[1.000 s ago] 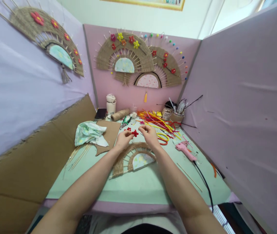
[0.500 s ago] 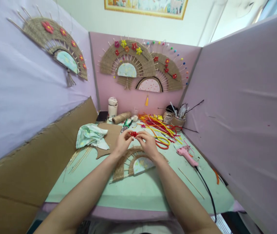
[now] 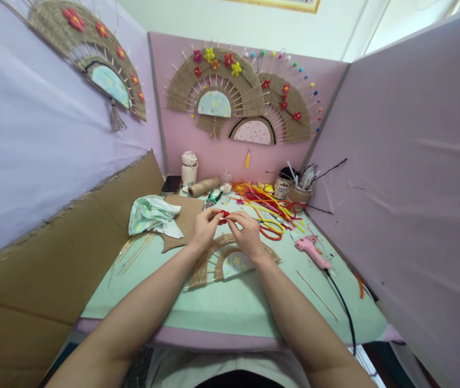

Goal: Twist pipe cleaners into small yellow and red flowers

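Observation:
A small red fuzzy flower [image 3: 224, 215], looking like bent pipe cleaner, is held up over the table between my two hands. My left hand [image 3: 205, 226] is closed, pinching its left side with thumb and fingertips. From the other side, my right hand [image 3: 246, 230] is closed too, its fingertips meeting at the flower's right side. A thin pale bit shows at those fingertips, too small to name. Below my hands lies a half-round twine-woven fan [image 3: 201, 267] with sticks and a patterned cloth centre [image 3: 235, 264], partly covered by my right hand and forearm.
Pipe cleaners [image 3: 268, 202] lie behind my hands, with scissors [image 3: 272, 226] near. A pink glue gun [image 3: 313, 252] and its cord sit right, beside a thin stick [image 3: 317, 295]. Left are crumpled cloth [image 3: 152, 215], cardboard [image 3: 187, 213] and sticks [image 3: 136, 253]. Finished fans [image 3: 217, 75] hang behind.
The view has tilted slightly downward. The red flower has turned and looks rounder now, and my right fingertips have shifted across its front. Both hands still hold it over the fan.

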